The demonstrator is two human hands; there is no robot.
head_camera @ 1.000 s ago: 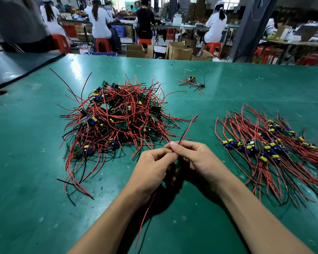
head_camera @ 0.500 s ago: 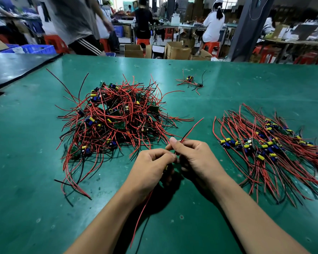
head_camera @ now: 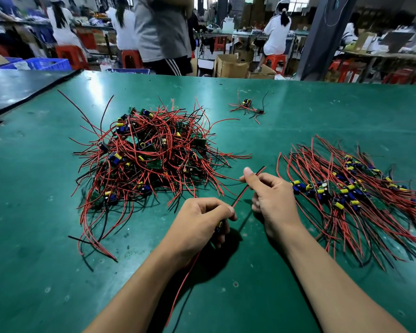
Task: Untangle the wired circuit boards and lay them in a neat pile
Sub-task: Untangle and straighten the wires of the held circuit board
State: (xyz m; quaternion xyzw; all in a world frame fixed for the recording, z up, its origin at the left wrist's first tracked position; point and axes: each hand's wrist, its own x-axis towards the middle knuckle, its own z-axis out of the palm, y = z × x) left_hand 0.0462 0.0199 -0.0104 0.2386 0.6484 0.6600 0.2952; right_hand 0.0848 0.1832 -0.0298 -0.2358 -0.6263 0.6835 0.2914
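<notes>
Nearest the camera, a loose red wire (head_camera: 185,282) was seen hanging from beneath the left hand (head_camera: 199,219) and running down over the green table (head_camera: 34,248). The left hand's fingers were curled around a small circuit board (head_camera: 218,227), of which only a yellow and blue speck was shown below the knuckles. From that fist a paired red and black lead (head_camera: 244,189) was stretched up and to the right, where it was pinched between the thumb and curled fingers of the right hand (head_camera: 271,195), its free end left poking out past the thumb. The two hands were held apart, just above the table. To the right, just beside the right hand, the sorted pile (head_camera: 346,191) was laid with its boards gathered in a band and its wires fanned roughly one way. To the left and a little further off, the tangled heap (head_camera: 149,152) of boards and red and black wires was mounded. Further back, a lone wired board (head_camera: 247,107) was set well apart from both. Beyond the table edge, cardboard boxes (head_camera: 231,66), red stools (head_camera: 70,55) and several people at benches could be made out.
</notes>
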